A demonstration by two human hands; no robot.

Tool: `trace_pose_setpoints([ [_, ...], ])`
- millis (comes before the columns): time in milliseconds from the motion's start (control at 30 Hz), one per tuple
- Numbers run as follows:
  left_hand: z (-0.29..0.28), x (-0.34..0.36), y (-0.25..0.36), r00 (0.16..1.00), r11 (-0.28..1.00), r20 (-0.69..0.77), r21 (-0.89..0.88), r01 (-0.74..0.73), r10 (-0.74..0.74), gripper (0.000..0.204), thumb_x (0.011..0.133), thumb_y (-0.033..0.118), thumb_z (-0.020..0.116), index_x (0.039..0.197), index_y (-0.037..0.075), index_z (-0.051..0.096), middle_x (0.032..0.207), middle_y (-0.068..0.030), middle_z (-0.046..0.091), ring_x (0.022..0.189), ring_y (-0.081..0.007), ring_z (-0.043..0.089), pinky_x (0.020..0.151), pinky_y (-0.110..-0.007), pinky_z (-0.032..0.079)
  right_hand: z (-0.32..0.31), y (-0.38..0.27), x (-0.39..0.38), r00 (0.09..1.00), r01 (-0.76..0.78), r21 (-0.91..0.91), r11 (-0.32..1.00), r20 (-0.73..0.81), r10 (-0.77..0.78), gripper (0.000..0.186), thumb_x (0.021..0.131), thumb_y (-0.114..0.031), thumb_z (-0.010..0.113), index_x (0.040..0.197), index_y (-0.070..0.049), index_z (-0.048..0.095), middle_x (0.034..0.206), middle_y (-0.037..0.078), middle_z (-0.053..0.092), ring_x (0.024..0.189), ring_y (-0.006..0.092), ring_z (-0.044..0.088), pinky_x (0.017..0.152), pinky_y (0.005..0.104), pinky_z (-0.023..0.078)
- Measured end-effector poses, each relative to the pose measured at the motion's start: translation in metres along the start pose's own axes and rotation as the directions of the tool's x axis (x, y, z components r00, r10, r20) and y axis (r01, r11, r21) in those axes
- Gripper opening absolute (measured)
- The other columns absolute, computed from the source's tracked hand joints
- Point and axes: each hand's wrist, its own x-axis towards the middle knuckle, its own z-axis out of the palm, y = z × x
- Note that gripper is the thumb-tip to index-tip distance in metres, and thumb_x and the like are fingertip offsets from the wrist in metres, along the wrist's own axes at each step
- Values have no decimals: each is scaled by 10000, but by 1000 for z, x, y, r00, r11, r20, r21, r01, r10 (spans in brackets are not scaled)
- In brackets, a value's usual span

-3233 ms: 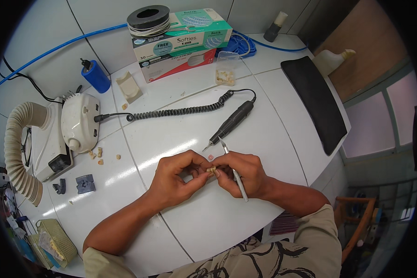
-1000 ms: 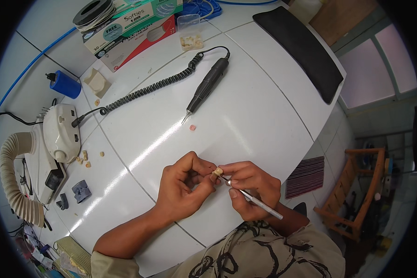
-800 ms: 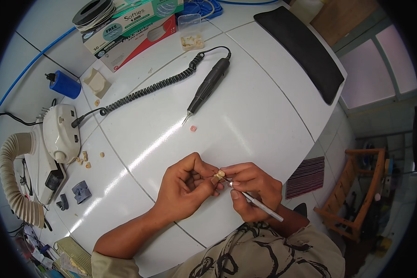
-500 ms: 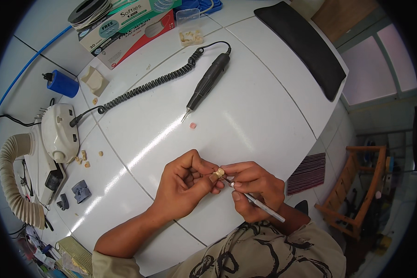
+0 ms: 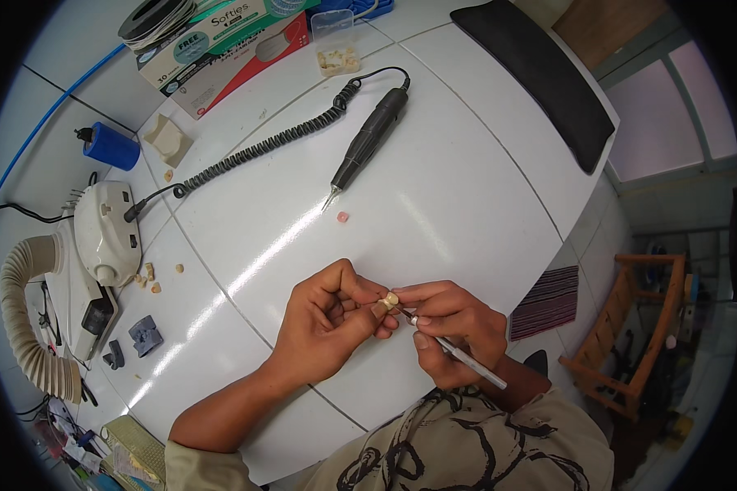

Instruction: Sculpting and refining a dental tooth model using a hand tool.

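Note:
Between the fingertips of my left hand (image 5: 323, 323), thumb and fingers pinch a small yellowish tooth-shaped piece (image 5: 391, 300). My right hand (image 5: 458, 331) grips a slim silver craft knife (image 5: 471, 362) like a pen, its handle slanting down to the right. The knife's front end points at the piece, but its blade is mostly hidden by the fingers. Fingers of my right hand also touch or come very close to the piece. Beyond both hands, a small pink block (image 5: 342, 217) lies on the white table (image 5: 467, 204).
A black rotary handpiece (image 5: 370, 139) lies farther back, its coiled cord (image 5: 262, 147) running to a white control box (image 5: 106, 233). Left are grey blocks (image 5: 145, 336), yellowish pieces (image 5: 150, 271) and a ribbed hose (image 5: 26, 303). Cartons (image 5: 221, 57) and a clear box (image 5: 336, 53) stand behind.
Both hands keep nearly the same hold, with the craft knife still at the piece. Only slight shifts of the fingers and of the whole view show.

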Motion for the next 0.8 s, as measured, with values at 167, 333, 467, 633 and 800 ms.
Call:
trace_pose_setpoints([
  [167,0,0,-1,1000,1000,-8,-14,-3,3,148,1045,-53,634,960,12,532,1085,-183,744,962,-166,747,802,-288,635,0,3,-2,1000,23,-7,1000,12,-23,116,910,125,676,981,71,602,1017,236,680,1121,401,750,857,410,684],
  [333,0,0,0,1000,1000,-6,13,-6,6,145,1046,-54,631,961,13,535,1079,-180,744,954,-164,745,798,-290,632,0,2,-2,1000,29,-9,1000,8,-29,118,910,121,676,982,67,601,1016,232,679,1124,404,749,858,413,684],
  [467,1,0,-1,1000,1000,-7,-6,-11,11,144,1047,-54,632,959,11,537,1075,-180,744,944,-161,741,794,-291,628,0,2,-1,999,34,-15,999,12,-34,126,910,120,675,988,58,598,1016,227,678,1127,410,749,863,424,682],
  [633,1,-1,-2,1000,1000,-8,7,-20,20,137,1047,-53,634,966,9,543,1057,-176,745,947,-159,736,792,-292,619,0,2,-4,999,29,-20,999,17,-29,125,915,116,675,989,55,596,1019,225,678,1136,417,748,875,430,679],
  [800,2,0,-2,1000,1000,-11,4,-15,15,136,1047,-54,632,966,8,543,1058,-178,744,944,-160,735,793,-296,618,1,3,-5,1000,13,-6,1000,-3,-13,118,920,115,671,986,57,592,1007,220,677,1137,419,748,874,431,679],
])
